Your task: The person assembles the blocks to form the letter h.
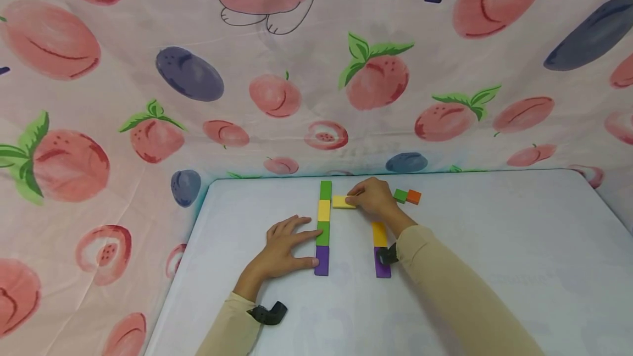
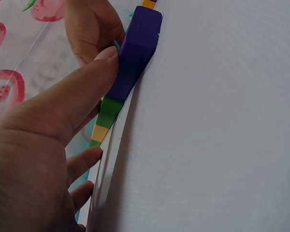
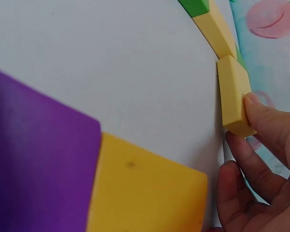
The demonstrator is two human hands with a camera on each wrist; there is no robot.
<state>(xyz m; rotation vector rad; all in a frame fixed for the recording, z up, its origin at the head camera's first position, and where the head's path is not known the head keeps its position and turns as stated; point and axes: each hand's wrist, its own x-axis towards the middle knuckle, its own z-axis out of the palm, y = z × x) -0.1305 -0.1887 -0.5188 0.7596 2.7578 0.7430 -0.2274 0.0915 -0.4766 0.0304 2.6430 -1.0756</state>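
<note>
While left hand [image 1: 283,250], fingers spread, touches block column [image 1: 325,226] | right hand [image 1: 374,198] pinches yellow block [image 1: 341,202]

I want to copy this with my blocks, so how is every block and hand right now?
Left row: four blocks, end to end
Yellow block: pinched, beside the left row; can't tell if touching it
Amber block: not held, end to end with right purple block
Green block: not held, next to orange block
Left grip: fingers spread, touching the left row
Right grip: pinching the yellow block
</note>
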